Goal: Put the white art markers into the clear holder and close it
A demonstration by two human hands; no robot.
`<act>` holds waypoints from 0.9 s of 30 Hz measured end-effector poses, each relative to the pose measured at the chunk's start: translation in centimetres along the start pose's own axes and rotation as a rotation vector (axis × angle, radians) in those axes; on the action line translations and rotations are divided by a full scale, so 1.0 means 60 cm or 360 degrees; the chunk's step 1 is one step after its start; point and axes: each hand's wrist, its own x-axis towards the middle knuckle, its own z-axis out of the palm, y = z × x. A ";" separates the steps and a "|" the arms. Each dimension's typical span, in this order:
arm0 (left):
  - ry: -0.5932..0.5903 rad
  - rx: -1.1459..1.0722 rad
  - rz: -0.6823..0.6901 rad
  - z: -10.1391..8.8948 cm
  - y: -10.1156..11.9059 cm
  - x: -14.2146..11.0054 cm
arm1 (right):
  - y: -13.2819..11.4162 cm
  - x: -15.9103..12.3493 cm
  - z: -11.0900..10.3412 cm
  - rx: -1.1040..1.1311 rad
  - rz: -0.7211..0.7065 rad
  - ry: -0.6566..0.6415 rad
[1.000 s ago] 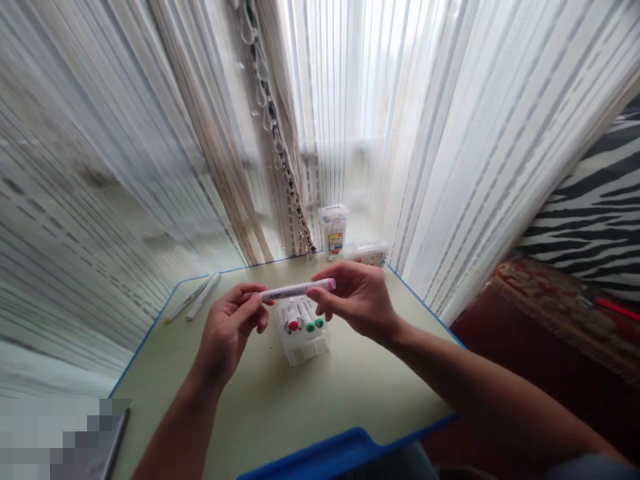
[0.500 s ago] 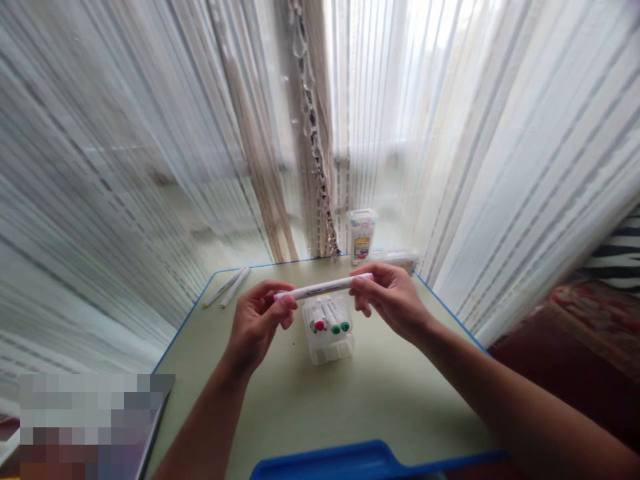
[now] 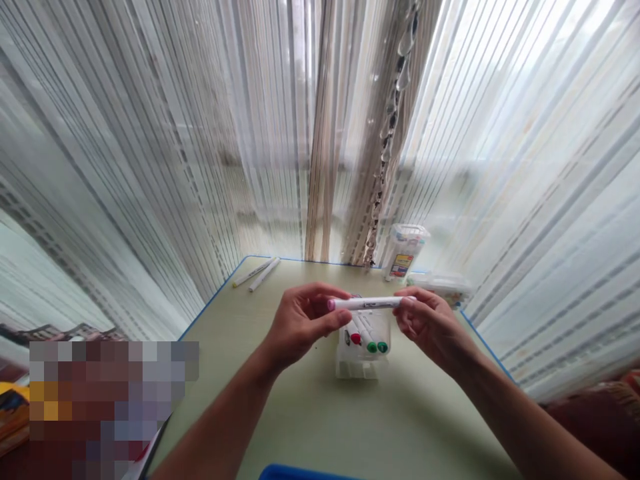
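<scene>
A white marker (image 3: 370, 303) with a pink end lies level in the air between my two hands. My left hand (image 3: 305, 323) has its thumb below and its forefinger above the pink end, closed around it. The other end is pinched by my right hand (image 3: 433, 323). Beneath the marker, an open clear plastic case (image 3: 357, 369) stands on the table with several white markers inside, showing red and green ends. The held marker and my fingers cover part of this case.
Two white markers (image 3: 264, 275) lie at the table's far left corner. A clear upright container (image 3: 406, 250) and a clear case (image 3: 445, 285) stand at the far right. String curtains (image 3: 270, 133) hang behind the blue-edged table (image 3: 300, 413). A blue edge (image 3: 300, 472) shows in front.
My view has turned left, so the table things sit farther right. The marker is now more level, and my left fingers have shifted along its pink end, leaving its tip showing.
</scene>
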 end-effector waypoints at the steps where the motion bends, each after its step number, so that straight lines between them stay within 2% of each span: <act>1: 0.0029 0.0053 0.0001 -0.002 -0.001 0.001 | 0.000 0.000 0.001 -0.0005 -0.0007 0.0006; 4: 0.0146 0.0254 -0.0007 -0.010 -0.003 0.006 | 0.002 0.001 0.003 -0.0030 -0.0086 0.0028; 8: 0.0262 0.0443 -0.0048 -0.018 -0.005 0.012 | 0.008 -0.003 0.009 -0.0146 -0.0324 0.0033; 15: 0.0229 0.0393 -0.0099 -0.030 -0.007 0.019 | 0.003 -0.020 0.034 -0.0222 -0.0581 -0.0095; 21: 0.0221 0.0353 -0.0106 -0.024 -0.003 0.017 | 0.000 -0.020 0.032 -0.0216 -0.0654 -0.0123; 27: 0.0237 0.0378 -0.0028 -0.018 -0.005 0.015 | -0.004 -0.019 0.021 -0.0273 -0.0606 -0.0073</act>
